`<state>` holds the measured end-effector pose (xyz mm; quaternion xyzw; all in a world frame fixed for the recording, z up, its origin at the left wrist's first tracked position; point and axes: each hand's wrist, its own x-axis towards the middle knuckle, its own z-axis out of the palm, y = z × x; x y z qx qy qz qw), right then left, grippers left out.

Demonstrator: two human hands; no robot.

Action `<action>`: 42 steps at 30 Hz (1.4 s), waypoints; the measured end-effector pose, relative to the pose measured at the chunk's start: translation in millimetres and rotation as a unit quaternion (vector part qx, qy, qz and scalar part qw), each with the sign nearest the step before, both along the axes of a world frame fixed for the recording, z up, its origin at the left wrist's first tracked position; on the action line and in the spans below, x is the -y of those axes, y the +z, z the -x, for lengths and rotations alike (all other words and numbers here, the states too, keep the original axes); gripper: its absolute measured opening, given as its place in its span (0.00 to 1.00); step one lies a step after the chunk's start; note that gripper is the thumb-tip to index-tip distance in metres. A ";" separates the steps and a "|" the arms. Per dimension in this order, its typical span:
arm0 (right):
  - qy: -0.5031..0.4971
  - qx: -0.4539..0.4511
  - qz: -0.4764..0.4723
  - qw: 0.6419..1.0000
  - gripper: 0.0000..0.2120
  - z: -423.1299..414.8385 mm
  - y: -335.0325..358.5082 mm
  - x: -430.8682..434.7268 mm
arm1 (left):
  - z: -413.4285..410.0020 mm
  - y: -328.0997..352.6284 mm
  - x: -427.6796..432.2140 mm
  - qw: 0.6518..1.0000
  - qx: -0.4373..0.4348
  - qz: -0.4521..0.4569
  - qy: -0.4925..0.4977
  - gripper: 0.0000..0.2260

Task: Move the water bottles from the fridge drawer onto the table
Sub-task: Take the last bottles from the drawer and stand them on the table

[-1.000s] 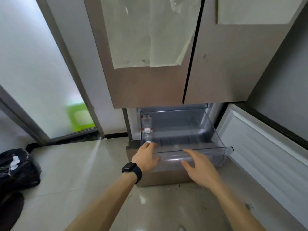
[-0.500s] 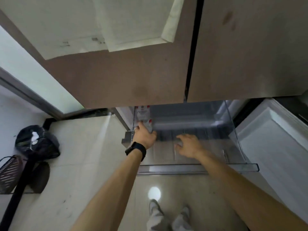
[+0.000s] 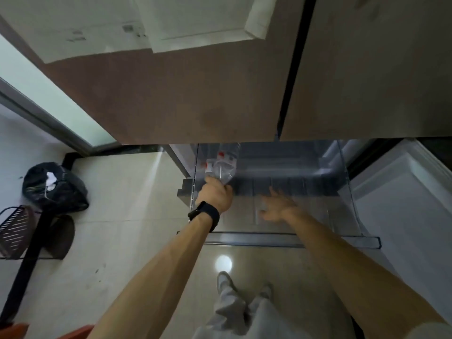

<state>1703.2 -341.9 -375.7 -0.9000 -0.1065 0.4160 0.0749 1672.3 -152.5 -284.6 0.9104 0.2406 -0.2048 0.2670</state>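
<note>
On the head camera I see the left hand (image 3: pixel 216 195), a black watch (image 3: pixel 205 214) on its wrist, curled round the near end of a clear water bottle (image 3: pixel 223 167) at the left rear of the pulled-out fridge drawer (image 3: pixel 293 242). The right hand (image 3: pixel 277 209), blurred, is over the drawer's middle with fingers spread, holding nothing.

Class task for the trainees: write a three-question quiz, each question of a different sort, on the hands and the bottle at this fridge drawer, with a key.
1. True or false: the right hand grips the water bottle.
2. Which wrist wears the black watch? A) left B) right C) neither
3. Fill in: the right hand, fingers spread, is inside the clear fridge ___.
Key: 1 false, the left hand grips it; 2 A; 3 drawer.
</note>
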 end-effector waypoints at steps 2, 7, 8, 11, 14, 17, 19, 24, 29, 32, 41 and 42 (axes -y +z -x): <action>-0.049 0.030 -0.043 0.997 0.29 1.4 4.5 -0.4 | 14.8 19.8 -10.8 0.996 0.050 -0.039 -0.057 0.19; -0.263 0.201 -0.186 0.925 0.12 -0.6 28.0 -11.8 | 37.7 65.2 -37.7 0.956 0.128 -0.115 -0.237 0.16; -0.278 0.221 -0.207 0.912 0.12 -1.2 37.3 -18.9 | 42.1 69.4 -42.4 0.954 0.118 -0.113 -0.250 0.17; -0.240 0.228 -0.245 0.911 0.13 -2.8 55.9 -47.6 | 53.3 68.7 -58.0 0.960 0.089 -0.078 -0.252 0.18; -0.102 0.204 -0.238 0.944 0.17 -4.1 59.4 -76.0 | 63.6 64.7 -76.1 0.967 0.074 -0.064 -0.237 0.18; 0.059 0.184 -0.169 0.967 0.22 -9.7 53.2 -102.2 | 74.6 57.2 -98.8 0.980 0.068 -0.028 -0.184 0.15; 0.118 0.168 -0.117 0.972 0.23 -12.9 51.8 -118.8 | 82.0 50.6 -108.9 0.986 0.069 0.014 -0.151 0.11; 0.328 0.223 0.035 0.917 0.26 -19.2 49.5 -141.4 | 82.6 41.7 -112.2 0.984 0.098 0.039 -0.147 0.11; 0.389 0.261 0.055 0.882 0.22 -21.6 40.8 -150.4 | 79.0 36.2 -120.6 0.982 0.094 0.070 -0.146 0.12; 0.428 0.272 0.026 0.861 0.23 -27.7 47.4 -133.3 | 75.7 34.2 -122.4 0.980 0.096 0.083 -0.152 0.12; -0.029 0.360 -0.245 0.900 0.19 24.1 85.8 -24.7 | 53.5 38.4 -109.9 0.970 0.100 0.092 -0.200 0.15; -0.093 0.349 -0.264 0.894 0.18 34.2 91.2 -14.2 | 50.0 40.3 -102.9 0.969 0.105 0.088 -0.205 0.15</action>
